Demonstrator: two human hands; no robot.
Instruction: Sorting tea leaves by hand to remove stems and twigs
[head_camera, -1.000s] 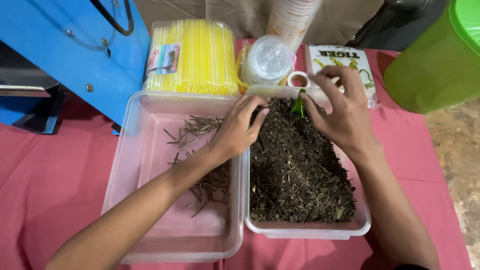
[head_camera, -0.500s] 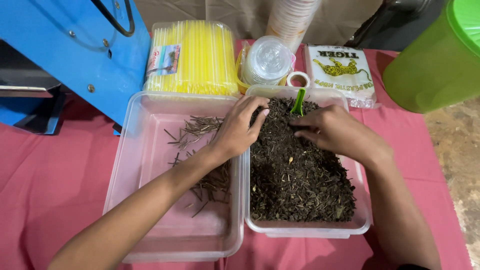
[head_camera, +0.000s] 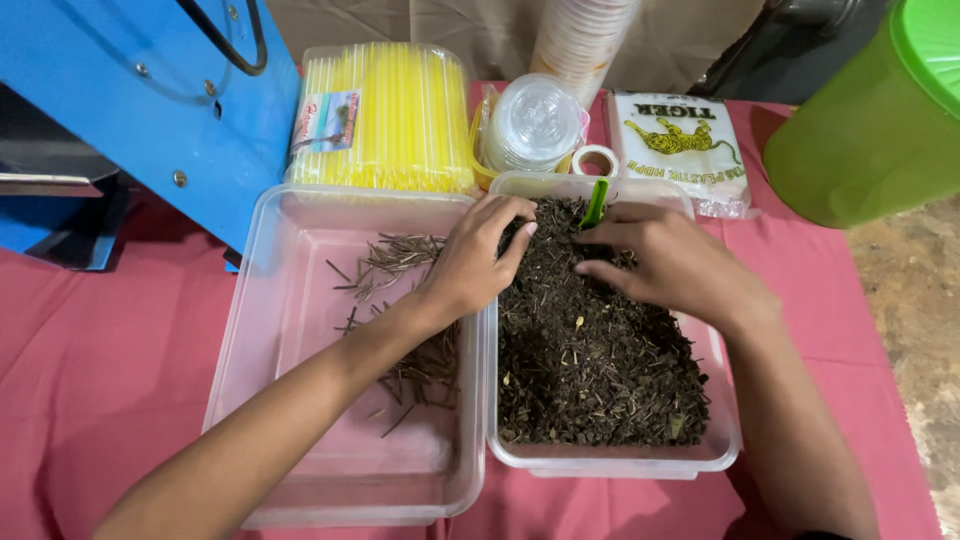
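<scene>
Both hands low at frame centre: right hand (head_camera: 680, 265) dropped, loosely open on dried leaves (head_camera: 590, 350), left hand (head_camera: 475, 255) curled at tub edge (head_camera: 490, 330), grip unclear.

Both hands in the dried-leaf tub (head_camera: 610, 455): left hand (head_camera: 470, 262) at its left rim, right hand (head_camera: 672, 263) on the leaves (head_camera: 595, 370), fingers curled, beside the green scoop (head_camera: 595, 203). Twig tub (head_camera: 290, 330) touching its left side.

Small drink stall setup, pink-clothed table (head_camera: 90, 400), pack of yellow straws (head_camera: 385, 115), stacked plastic cups (head_camera: 583, 35), dome lids (head_camera: 530, 122), blue sealing machine (head_camera: 150, 90)
</scene>
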